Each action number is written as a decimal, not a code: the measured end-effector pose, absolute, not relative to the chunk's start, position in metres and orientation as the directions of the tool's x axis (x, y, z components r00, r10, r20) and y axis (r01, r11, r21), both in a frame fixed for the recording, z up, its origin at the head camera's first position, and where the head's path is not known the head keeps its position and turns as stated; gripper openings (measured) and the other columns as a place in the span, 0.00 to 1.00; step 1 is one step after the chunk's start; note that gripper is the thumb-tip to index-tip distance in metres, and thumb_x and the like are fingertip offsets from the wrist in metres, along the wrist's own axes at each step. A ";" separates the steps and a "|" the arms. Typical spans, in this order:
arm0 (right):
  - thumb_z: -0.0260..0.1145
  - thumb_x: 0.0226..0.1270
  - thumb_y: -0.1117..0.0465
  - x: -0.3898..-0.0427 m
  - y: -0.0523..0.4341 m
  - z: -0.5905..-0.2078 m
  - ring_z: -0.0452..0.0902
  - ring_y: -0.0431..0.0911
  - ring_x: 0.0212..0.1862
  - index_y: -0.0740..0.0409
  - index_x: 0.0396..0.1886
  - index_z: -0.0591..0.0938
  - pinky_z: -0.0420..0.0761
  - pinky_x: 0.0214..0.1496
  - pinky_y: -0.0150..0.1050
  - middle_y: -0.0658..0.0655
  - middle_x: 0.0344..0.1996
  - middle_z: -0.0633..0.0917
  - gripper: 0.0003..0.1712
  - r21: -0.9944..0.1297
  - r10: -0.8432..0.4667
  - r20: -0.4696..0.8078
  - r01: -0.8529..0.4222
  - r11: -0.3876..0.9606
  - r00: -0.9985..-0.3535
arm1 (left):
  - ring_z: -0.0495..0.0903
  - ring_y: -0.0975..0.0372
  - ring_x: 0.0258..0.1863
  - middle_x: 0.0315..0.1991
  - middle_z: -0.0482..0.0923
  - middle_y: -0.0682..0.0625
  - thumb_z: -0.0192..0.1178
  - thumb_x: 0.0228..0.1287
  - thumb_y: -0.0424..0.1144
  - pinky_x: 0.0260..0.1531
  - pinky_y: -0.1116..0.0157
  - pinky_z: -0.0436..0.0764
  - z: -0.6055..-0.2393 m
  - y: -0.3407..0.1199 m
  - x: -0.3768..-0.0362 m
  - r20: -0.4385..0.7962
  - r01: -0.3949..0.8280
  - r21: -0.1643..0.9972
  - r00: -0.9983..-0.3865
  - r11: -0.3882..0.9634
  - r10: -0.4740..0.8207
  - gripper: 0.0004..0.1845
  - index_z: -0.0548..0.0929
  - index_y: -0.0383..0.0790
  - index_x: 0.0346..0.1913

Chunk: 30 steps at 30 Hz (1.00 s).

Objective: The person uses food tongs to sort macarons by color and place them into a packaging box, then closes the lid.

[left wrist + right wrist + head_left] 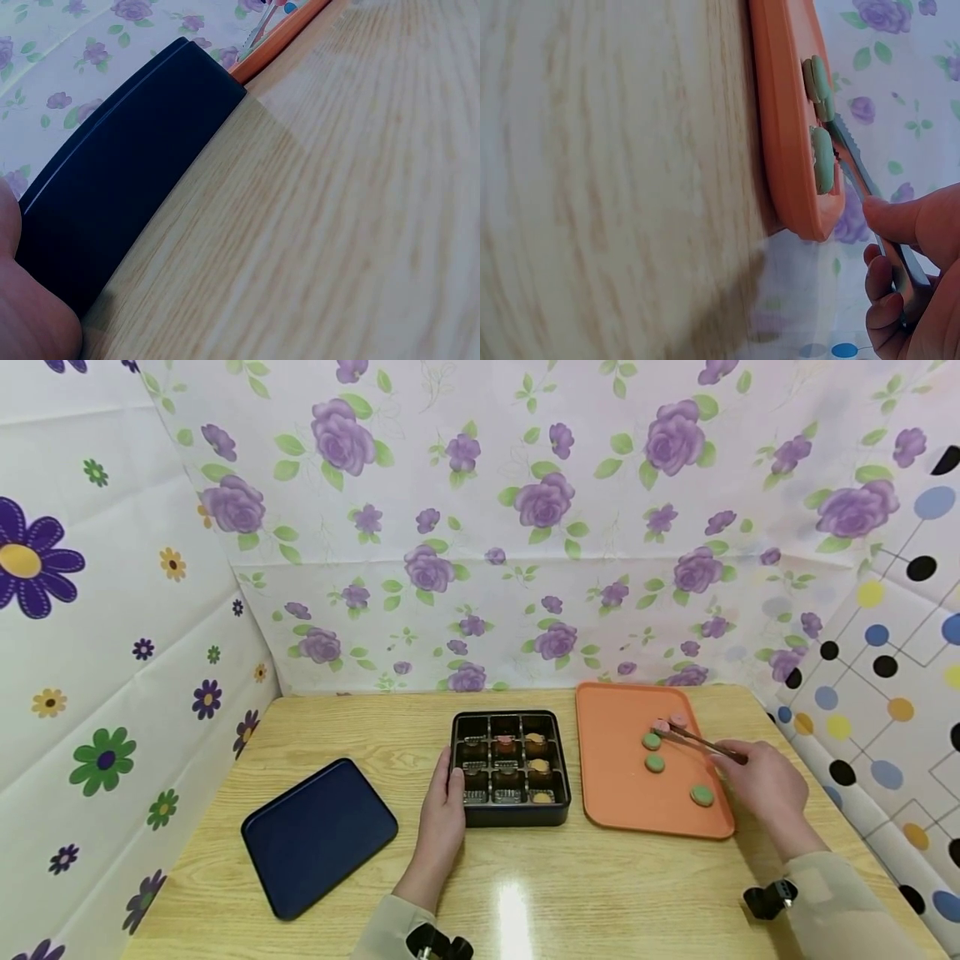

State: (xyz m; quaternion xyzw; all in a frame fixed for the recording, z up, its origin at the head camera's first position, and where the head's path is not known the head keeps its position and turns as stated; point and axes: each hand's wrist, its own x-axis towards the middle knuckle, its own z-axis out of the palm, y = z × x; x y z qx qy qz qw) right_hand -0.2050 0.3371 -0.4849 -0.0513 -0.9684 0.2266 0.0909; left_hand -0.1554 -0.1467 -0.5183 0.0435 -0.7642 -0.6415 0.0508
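My left hand holds the near left side of a dark box, its thumb by the rim. The box has a divided insert; orange macarons sit in its right column and a pink macaron in the back middle compartment. My right hand grips metal tongs over the orange tray. The tong tips are at a pink macaron; whether it is pinched is too small to tell. Another pink macaron lies behind, and three green macarons lie nearer.
To the left, a dark blue lid or shallow tray lies at an angle on the wooden table. Flower-patterned cloth hangs behind the table, with more patterned cloth at both sides.
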 end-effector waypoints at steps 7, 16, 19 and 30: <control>0.71 0.83 0.45 -0.202 0.338 -0.486 0.84 0.58 0.36 0.58 0.67 0.89 0.70 0.23 0.46 0.75 0.55 0.86 0.26 -0.438 0.145 0.163 0.060 0.897 -0.976 | 0.54 0.46 0.87 0.89 0.52 0.47 0.43 0.95 0.53 0.83 0.37 0.56 -0.517 -0.147 -0.155 0.025 0.000 0.983 -0.991 0.184 -0.130 0.32 0.52 0.55 0.92; 0.71 0.82 0.45 -0.200 0.341 -0.486 0.82 0.56 0.34 0.58 0.67 0.89 0.70 0.23 0.45 0.74 0.53 0.86 0.26 -0.425 0.149 0.158 0.069 0.903 -0.976 | 0.55 0.45 0.86 0.89 0.53 0.47 0.43 0.95 0.52 0.82 0.37 0.57 -0.516 -0.147 -0.154 0.022 -0.004 0.981 -0.991 0.193 -0.132 0.32 0.53 0.53 0.92; 0.72 0.82 0.46 -0.200 0.340 -0.488 0.81 0.54 0.31 0.59 0.66 0.89 0.70 0.23 0.45 0.72 0.50 0.86 0.25 -0.420 0.146 0.171 0.062 0.905 -0.974 | 0.55 0.46 0.86 0.89 0.52 0.47 0.43 0.95 0.52 0.82 0.37 0.57 -0.516 -0.147 -0.154 0.026 0.000 0.981 -0.991 0.192 -0.131 0.32 0.53 0.53 0.92; 0.71 0.83 0.46 -0.198 0.337 -0.488 0.82 0.57 0.32 0.57 0.65 0.90 0.70 0.22 0.46 0.72 0.49 0.86 0.23 -0.436 0.156 0.196 0.057 0.898 -0.968 | 0.54 0.46 0.87 0.89 0.53 0.47 0.43 0.95 0.53 0.82 0.38 0.57 -0.517 -0.147 -0.155 0.026 0.000 0.981 -0.991 0.193 -0.129 0.33 0.52 0.53 0.92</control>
